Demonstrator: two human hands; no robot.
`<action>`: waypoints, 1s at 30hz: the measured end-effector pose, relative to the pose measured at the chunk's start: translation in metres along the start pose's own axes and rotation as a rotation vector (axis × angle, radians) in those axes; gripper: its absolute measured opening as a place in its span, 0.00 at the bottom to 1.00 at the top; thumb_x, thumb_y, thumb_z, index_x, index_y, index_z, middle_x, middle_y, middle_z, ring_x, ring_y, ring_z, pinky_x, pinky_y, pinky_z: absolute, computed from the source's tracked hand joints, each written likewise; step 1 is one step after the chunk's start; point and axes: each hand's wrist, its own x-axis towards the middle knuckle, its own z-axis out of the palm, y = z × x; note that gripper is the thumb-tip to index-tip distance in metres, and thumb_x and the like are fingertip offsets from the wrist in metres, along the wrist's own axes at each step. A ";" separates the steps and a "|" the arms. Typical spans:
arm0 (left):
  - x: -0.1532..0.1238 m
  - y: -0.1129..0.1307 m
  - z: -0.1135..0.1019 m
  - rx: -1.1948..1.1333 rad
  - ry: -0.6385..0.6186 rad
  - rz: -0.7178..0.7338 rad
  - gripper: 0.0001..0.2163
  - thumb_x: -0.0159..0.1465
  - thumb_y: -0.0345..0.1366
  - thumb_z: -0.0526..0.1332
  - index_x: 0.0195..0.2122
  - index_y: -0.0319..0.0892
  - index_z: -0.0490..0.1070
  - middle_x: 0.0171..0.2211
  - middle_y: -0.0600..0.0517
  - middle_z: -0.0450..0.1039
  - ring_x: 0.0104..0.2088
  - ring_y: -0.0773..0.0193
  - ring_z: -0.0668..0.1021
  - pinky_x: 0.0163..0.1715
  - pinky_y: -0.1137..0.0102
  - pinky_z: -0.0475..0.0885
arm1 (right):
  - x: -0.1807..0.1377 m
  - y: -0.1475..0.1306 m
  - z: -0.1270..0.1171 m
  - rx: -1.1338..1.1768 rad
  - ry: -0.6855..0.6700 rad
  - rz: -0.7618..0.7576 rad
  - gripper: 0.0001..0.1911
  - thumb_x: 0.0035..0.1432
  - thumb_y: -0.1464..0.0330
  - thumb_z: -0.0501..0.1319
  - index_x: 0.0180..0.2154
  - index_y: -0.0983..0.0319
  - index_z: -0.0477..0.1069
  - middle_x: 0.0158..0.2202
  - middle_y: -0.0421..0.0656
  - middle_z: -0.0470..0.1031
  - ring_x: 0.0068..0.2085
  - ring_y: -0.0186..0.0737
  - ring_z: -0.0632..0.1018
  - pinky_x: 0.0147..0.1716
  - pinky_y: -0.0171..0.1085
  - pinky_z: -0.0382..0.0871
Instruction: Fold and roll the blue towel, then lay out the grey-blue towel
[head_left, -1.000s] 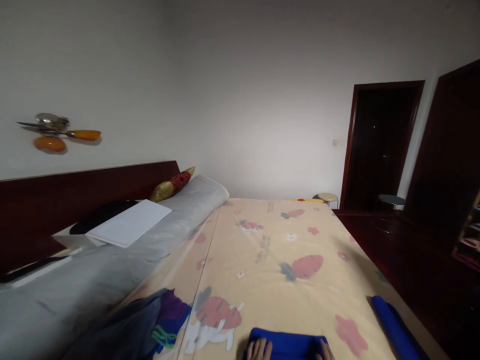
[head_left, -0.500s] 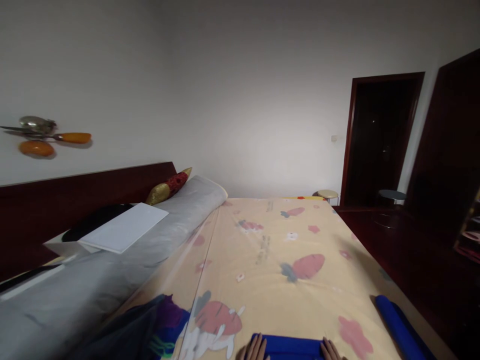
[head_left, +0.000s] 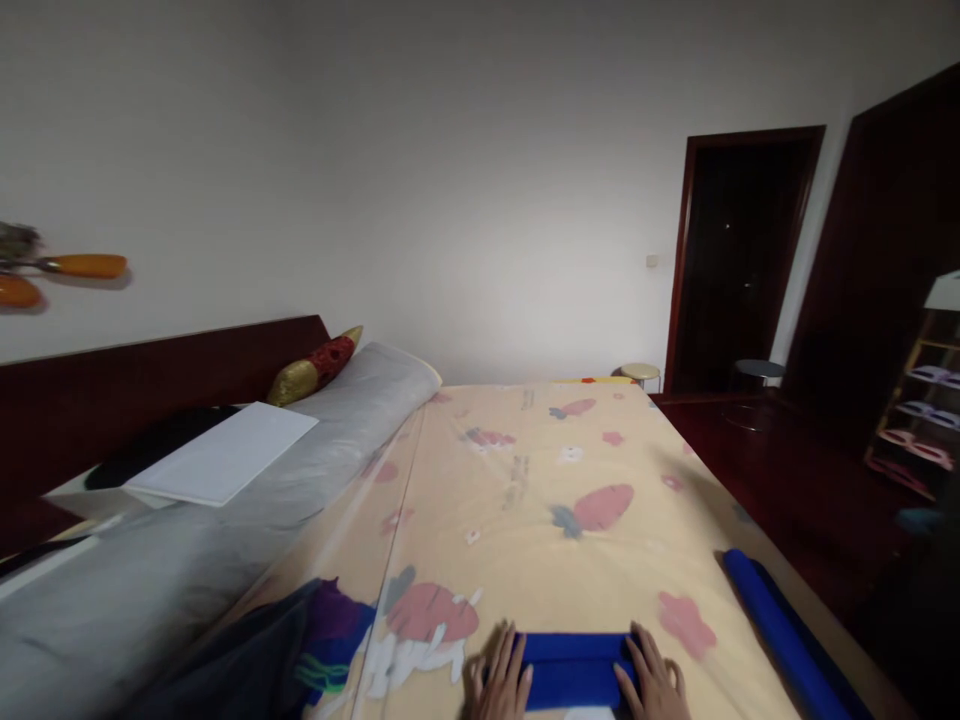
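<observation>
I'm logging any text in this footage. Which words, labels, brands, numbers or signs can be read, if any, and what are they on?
Nothing is readable.
Cream patterned sheet: two faint print-like patches, one near its middle and one toward the far end; both too blurred to read.
Folded blue cloth: no lettering shows.

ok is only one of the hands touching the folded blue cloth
No, the left hand and right hand each touch an end of the cloth.
</observation>
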 end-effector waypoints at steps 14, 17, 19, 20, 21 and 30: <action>-0.049 0.002 0.001 -0.023 -0.018 -0.045 0.30 0.55 0.26 0.52 0.60 0.51 0.65 0.57 0.54 0.71 0.56 0.57 0.71 0.56 0.59 0.58 | -0.052 -0.002 0.011 -0.085 0.072 0.002 0.26 0.59 0.64 0.54 0.59 0.57 0.63 0.59 0.48 0.70 0.58 0.49 0.71 0.49 0.45 0.65; -0.020 0.010 -0.014 -0.049 -0.169 -0.169 0.28 0.57 0.25 0.52 0.59 0.49 0.66 0.58 0.52 0.70 0.58 0.56 0.69 0.58 0.56 0.55 | -0.019 -0.014 -0.015 -0.065 -0.105 0.101 0.24 0.56 0.70 0.51 0.55 0.57 0.67 0.55 0.47 0.74 0.56 0.48 0.72 0.54 0.48 0.60; 0.001 0.012 -0.028 -0.096 -0.310 -0.226 0.27 0.58 0.25 0.53 0.58 0.48 0.67 0.58 0.51 0.70 0.59 0.56 0.67 0.60 0.56 0.53 | 0.001 -0.018 -0.033 -0.069 -0.225 0.145 0.26 0.52 0.74 0.51 0.52 0.58 0.70 0.52 0.47 0.76 0.54 0.48 0.73 0.55 0.48 0.58; 0.011 0.013 -0.035 -0.123 -0.382 -0.242 0.25 0.58 0.25 0.53 0.57 0.48 0.68 0.57 0.50 0.70 0.59 0.56 0.67 0.61 0.55 0.52 | 0.009 -0.019 -0.040 -0.075 -0.263 0.156 0.26 0.50 0.74 0.51 0.51 0.58 0.71 0.51 0.47 0.76 0.53 0.48 0.73 0.55 0.49 0.57; 0.019 0.013 -0.042 -0.147 -0.442 -0.250 0.24 0.59 0.26 0.53 0.56 0.47 0.69 0.56 0.49 0.71 0.59 0.56 0.67 0.61 0.54 0.51 | 0.015 -0.020 -0.046 -0.083 -0.284 0.159 0.26 0.48 0.74 0.52 0.50 0.58 0.72 0.49 0.47 0.77 0.52 0.50 0.74 0.55 0.50 0.57; 0.035 0.049 -0.049 -0.361 -0.513 -0.052 0.26 0.60 0.31 0.53 0.61 0.48 0.63 0.63 0.51 0.63 0.64 0.59 0.60 0.64 0.61 0.47 | 0.021 -0.060 -0.031 0.013 -0.357 0.036 0.36 0.45 0.74 0.52 0.59 0.56 0.64 0.62 0.43 0.66 0.63 0.48 0.65 0.60 0.49 0.54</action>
